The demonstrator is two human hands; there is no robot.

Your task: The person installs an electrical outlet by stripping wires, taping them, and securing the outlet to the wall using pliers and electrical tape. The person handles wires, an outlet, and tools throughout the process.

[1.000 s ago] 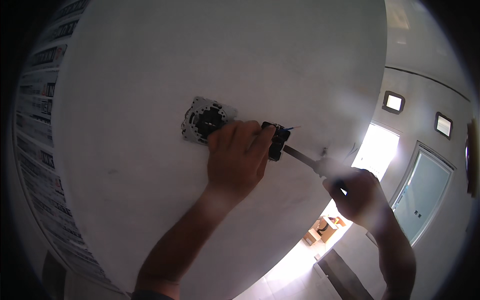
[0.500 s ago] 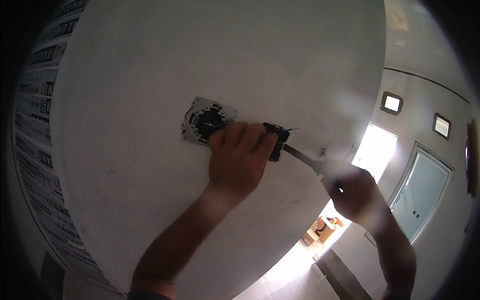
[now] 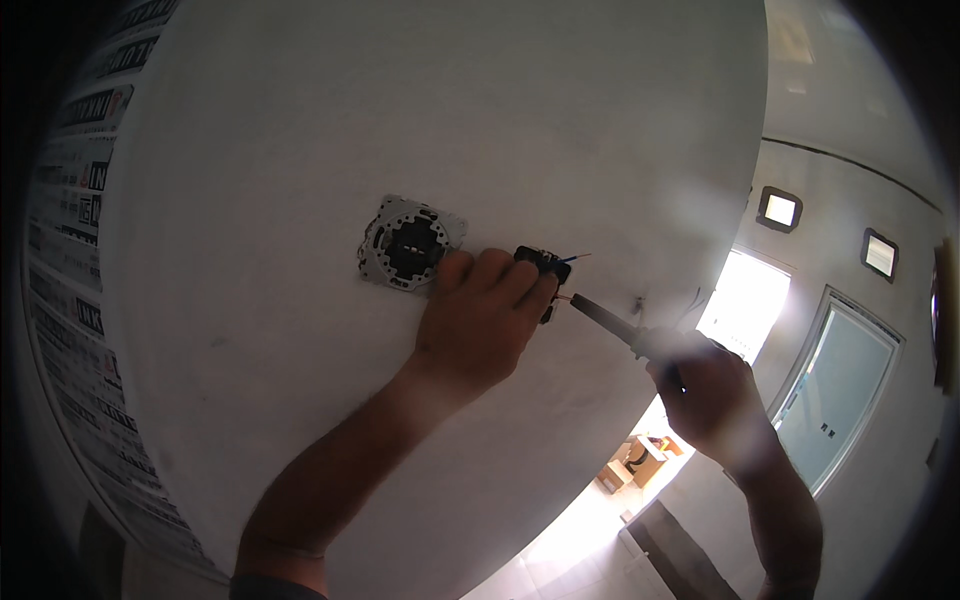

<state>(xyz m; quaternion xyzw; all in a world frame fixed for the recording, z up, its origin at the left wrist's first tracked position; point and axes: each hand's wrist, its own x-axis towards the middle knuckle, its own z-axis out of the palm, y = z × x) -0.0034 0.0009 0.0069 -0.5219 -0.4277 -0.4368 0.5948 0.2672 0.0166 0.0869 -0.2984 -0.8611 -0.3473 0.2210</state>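
My left hand (image 3: 480,318) is closed round a small black socket module (image 3: 541,262) held against the pale wall; the fingers hide much of it. A blue wire (image 3: 574,260) with a bare end sticks out at the module's upper right. Below that, a short bare copper wire (image 3: 564,297) comes out beside my fingertips. In my closed right hand (image 3: 705,392) is a dark tool that looks like long-nose pliers (image 3: 605,320), its tip at the end of the copper wire. Just left of my left hand, a grey metal mounting frame with a black centre (image 3: 408,247) is set in the wall.
Loose thin wires (image 3: 692,302) come out of the wall near a small hole (image 3: 639,304), above the pliers. Printed sheets (image 3: 85,250) cover the surface at far left. Beyond the wall's right edge are a cardboard box (image 3: 648,463) and a pale door (image 3: 838,390).
The pliers' tip has moved slightly away from the module, and the copper wire now shows between them. My left hand stays on the module.
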